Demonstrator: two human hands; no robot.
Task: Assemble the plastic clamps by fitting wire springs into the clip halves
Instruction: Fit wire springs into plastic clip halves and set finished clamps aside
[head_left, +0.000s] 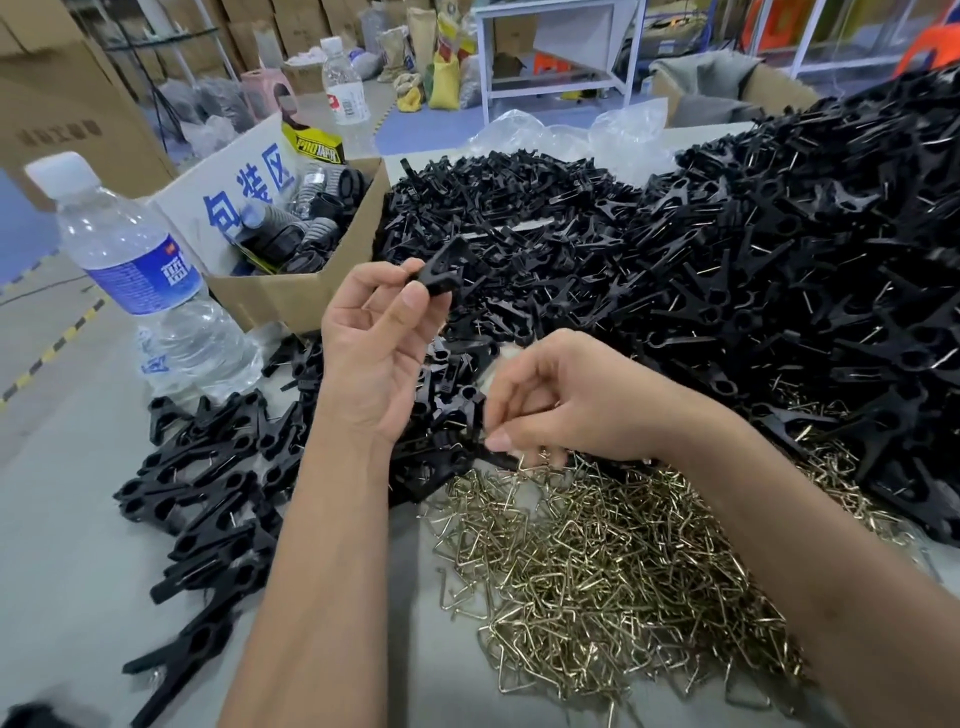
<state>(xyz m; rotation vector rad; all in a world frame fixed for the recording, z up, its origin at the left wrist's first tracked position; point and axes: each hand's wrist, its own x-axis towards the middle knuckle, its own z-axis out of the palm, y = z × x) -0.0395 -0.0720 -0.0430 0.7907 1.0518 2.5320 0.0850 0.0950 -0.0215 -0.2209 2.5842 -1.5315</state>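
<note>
My left hand (374, 338) is raised above the table and pinches a black plastic clamp (444, 270) between thumb and fingertips. Lower and to the right, my right hand (566, 400) has its fingers curled down at the near edge of the black parts, pinching a black clip half (475, 434) just above the brass-coloured wire springs (597, 561). Whether it also holds a spring is hidden by the fingers. A large heap of loose black clip halves (727, 270) fills the back and right of the table.
A row of assembled black clamps (208, 499) lies at the left. A water bottle (140, 280) stands at the far left beside an open cardboard box (291, 291) of black parts. A second bottle (345, 93) stands behind the box.
</note>
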